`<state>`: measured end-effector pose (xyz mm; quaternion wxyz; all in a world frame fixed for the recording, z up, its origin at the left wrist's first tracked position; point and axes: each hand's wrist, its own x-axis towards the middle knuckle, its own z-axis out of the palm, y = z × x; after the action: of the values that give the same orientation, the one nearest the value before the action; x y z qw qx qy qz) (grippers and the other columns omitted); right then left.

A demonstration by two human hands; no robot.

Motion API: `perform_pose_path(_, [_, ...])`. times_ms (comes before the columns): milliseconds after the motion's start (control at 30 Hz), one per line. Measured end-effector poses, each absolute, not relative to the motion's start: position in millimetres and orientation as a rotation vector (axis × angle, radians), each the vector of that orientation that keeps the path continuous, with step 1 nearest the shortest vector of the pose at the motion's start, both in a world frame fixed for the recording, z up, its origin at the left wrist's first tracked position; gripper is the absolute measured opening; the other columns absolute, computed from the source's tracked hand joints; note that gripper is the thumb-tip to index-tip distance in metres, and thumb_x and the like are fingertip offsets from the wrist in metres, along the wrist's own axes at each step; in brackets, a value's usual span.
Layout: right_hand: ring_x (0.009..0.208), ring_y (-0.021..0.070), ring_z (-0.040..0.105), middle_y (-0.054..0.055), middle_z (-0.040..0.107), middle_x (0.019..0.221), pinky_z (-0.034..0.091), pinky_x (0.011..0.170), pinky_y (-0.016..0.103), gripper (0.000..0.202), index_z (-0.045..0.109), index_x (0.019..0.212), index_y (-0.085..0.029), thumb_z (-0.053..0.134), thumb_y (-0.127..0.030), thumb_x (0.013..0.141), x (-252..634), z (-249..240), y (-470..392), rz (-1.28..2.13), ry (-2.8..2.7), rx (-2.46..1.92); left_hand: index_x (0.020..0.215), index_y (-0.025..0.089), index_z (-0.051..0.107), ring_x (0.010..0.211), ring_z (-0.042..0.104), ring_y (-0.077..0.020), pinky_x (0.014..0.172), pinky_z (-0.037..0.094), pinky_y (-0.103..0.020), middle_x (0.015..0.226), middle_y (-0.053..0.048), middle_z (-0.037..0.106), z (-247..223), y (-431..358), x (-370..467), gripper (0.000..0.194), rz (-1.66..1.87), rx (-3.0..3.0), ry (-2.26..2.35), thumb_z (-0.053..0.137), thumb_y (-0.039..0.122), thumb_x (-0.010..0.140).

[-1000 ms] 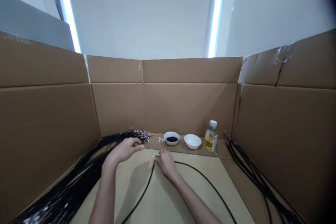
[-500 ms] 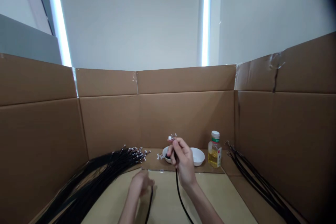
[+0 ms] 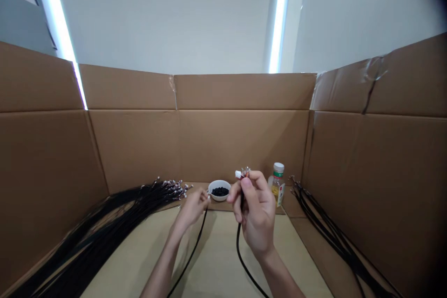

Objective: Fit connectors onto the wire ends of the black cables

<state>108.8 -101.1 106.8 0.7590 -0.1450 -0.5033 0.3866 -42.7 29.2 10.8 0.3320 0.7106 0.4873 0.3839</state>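
My right hand point(image 3: 257, 212) is closed round the upper end of a black cable point(image 3: 242, 263), held upright. A white connector point(image 3: 238, 174) and short coloured wires with bare-looking tips point(image 3: 246, 171) stick out above its thumb. Lower and to the left, my left hand point(image 3: 193, 206) pinches the end of a thinner black cable stretch point(image 3: 193, 251), with a small white tip point(image 3: 208, 196) at the fingertips. Between the hands, farther back, stands a white bowl point(image 3: 219, 198) of small black pieces point(image 3: 220, 191).
A thick bundle of black cables point(image 3: 115, 228) with white connector ends lies at the left. A capped bottle point(image 3: 278, 181) of yellow liquid stands behind my right hand. More black cables point(image 3: 335, 237) lie along the right. Cardboard walls point(image 3: 244, 144) surround the mat point(image 3: 220, 251).
My left hand has risen and now pinches the cable end. My right hand has shifted right with its cable, hiding the second white bowl. The head view has tilted down slightly.
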Motion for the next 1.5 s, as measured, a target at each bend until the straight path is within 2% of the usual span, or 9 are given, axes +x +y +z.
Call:
perform_pose_path(167, [0.037,0.0020,0.049,-0.002,0.070,0.073,0.038,0.033,0.007,0.023,0.064,0.096,-0.019,0.068,-0.040,0.105,104.2,110.1,-106.0,0.778,-1.091,-0.379,0.125,0.021,0.054,0.097,0.072,-0.0178,0.080,0.061,-0.028,0.103,-0.004,0.072,79.6,-20.7,-36.6,0.045,1.416,1.658,0.937,0.069,0.051,0.096])
perform_pose_path(333, [0.041,0.0043,0.058,-0.002,0.071,0.074,0.046,0.036,0.009,0.015,0.072,0.095,-0.021,0.073,-0.033,0.102,100.4,110.2,-110.0,0.664,-1.129,-0.439,0.131,0.027,0.063,0.088,0.069,-0.0121,0.070,0.057,-0.017,0.098,0.000,0.070,112.9,-78.2,-35.4,0.043,1.620,1.515,0.738,0.077,0.046,0.095])
perform_pose_path(467, [0.043,0.0034,0.058,-0.003,0.070,0.074,0.045,0.038,0.008,0.007,0.076,0.097,-0.024,0.073,-0.025,0.102,99.4,108.0,-116.6,0.556,-1.213,-0.474,0.127,0.032,0.073,0.077,0.066,-0.0089,0.070,0.059,-0.016,0.093,0.001,0.069,118.5,-100.1,-38.0,0.028,1.699,1.502,0.574,0.075,0.038,0.099])
perform_pose_path(633, [0.046,0.0029,0.057,-0.003,0.070,0.078,0.045,0.040,0.011,0.011,0.078,0.100,-0.026,0.069,-0.021,0.103,97.6,109.6,-124.7,0.489,-1.308,-0.474,0.117,0.034,0.079,0.073,0.068,-0.0075,0.068,0.061,-0.013,0.088,0.003,0.074,122.6,-109.5,-37.9,0.018,1.700,1.570,0.494,0.076,0.031,0.100])
perform_pose_path(900, [0.045,0.0075,0.055,-0.001,0.067,0.069,0.044,0.040,0.021,0.018,0.076,0.087,-0.025,0.070,-0.028,0.104,94.1,105.0,-136.0,0.489,-1.244,-0.541,0.115,0.033,0.081,0.066,0.072,-0.0079,0.060,0.062,-0.012,0.087,0.002,0.079,123.5,-110.3,-34.1,0.022,1.658,1.496,0.394,0.083,0.028,0.093])
perform_pose_path(1133, [0.040,0.0036,0.044,-0.005,0.054,0.058,0.036,0.037,0.014,0.030,0.068,0.080,-0.020,0.071,-0.038,0.104,89.4,113.0,-139.6,0.646,-1.101,-0.529,0.110,0.037,0.084,0.068,0.072,-0.0087,0.058,0.062,-0.011,0.085,0.003,0.078,126.6,-125.4,-28.3,0.026,1.712,1.564,0.560,0.084,0.021,0.090])
perform_pose_path(1300, [0.038,0.0007,0.036,-0.004,0.064,0.072,0.030,0.035,0.012,0.024,0.062,0.103,-0.023,0.071,-0.046,0.103,89.9,119.4,-136.7,0.798,-0.967,-0.471,0.113,0.038,0.084,0.078,0.075,-0.0095,0.064,0.064,-0.012,0.093,0.003,0.078,125.2,-133.4,-21.2,0.035,1.839,1.741,0.656,0.081,0.012,0.089])
perform_pose_path(1400, [0.045,0.0022,0.044,-0.003,0.066,0.078,0.038,0.042,0.012,0.035,0.058,0.112,-0.026,0.082,-0.043,0.095,93.3,119.7,-135.4,0.827,-0.993,-0.460,0.116,0.034,0.083,0.076,0.075,-0.0090,0.064,0.065,-0.012,0.095,0.003,0.080,123.4,-134.3,-18.2,0.035,1.832,1.807,0.657,0.079,0.010,0.090])
perform_pose_path(1500, [0.060,0.0064,0.057,-0.002,0.066,0.084,0.051,0.055,0.015,0.043,0.057,0.113,-0.026,0.090,-0.033,0.087,97.9,120.3,-135.5,0.851,-1.034,-0.475,0.128,0.035,0.076,0.075,0.077,-0.0076,0.069,0.065,-0.011,0.092,0.006,0.081,121.4,-135.3,-15.9,0.047,1.856,1.790,0.662,0.079,0.008,0.090])
